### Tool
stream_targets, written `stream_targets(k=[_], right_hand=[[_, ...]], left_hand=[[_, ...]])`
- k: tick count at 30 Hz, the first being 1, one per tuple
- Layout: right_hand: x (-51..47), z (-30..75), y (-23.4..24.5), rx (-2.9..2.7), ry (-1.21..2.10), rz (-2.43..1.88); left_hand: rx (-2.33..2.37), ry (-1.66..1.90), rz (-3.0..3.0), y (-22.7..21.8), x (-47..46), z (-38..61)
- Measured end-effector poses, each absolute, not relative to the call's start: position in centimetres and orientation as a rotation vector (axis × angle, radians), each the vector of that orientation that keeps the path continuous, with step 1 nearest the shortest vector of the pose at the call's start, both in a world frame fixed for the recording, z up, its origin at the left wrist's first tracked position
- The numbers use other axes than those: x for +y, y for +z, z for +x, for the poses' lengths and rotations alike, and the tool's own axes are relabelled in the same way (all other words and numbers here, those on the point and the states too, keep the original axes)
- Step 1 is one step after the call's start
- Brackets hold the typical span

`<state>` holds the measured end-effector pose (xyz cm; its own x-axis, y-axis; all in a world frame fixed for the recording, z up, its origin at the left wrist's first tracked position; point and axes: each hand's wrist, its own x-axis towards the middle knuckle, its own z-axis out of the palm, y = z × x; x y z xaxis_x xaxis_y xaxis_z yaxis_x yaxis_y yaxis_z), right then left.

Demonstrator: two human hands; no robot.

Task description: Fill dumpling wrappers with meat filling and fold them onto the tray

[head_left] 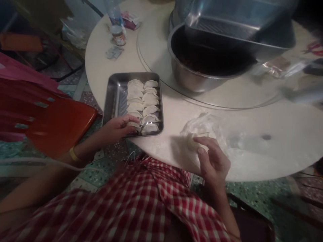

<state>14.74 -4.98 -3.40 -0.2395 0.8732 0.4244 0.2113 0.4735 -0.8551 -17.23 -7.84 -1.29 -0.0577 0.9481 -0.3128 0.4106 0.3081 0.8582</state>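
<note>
My left hand [118,127] reaches over the near edge of a metal tray [161,117], its thumb and fingers closed around a dumpling [134,125] at the bottom of the left row. Pale folded dumplings [150,99] lie in two rows in the tray's right part. Over the floured part of the table, my right hand [214,159] pinches a round dumpling wrapper [193,143] between thumb and fingers. White flour [207,122] is spread around and behind that hand.
A large steel bowl [199,82] with dark contents stands on the turntable [252,102], with another metal pan [227,32] above it. A jar [118,35] and a plastic bottle [113,13] stand at the back left. An orange chair [63,121] is beside the round table [285,134].
</note>
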Motion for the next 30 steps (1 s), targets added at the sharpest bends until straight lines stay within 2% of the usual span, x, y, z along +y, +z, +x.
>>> stream_targets(k=[3, 11, 19, 30], right_hand=[[-4.9, 14.8, -3.6, -1.724, 0.829, -0.930], [-4.8, 14.7, -3.8, -1.732, 0.816, -0.916], [-5.0, 14.8, -4.0, -1.733, 0.833, -0.938], [-5.3, 14.9, -4.2, -1.737, 0.817, -0.960]], left_hand=[[1.725, 0.606, 1.393, -1.2, -8.2, -17.5], [1.716, 0.571, 1.457, -1.0, -8.7, -17.9], [1.930, 0.209, 1.978, -1.6, -9.9, -19.1], [1.790, -0.214, 2.487, -0.7, -7.9, -19.1]])
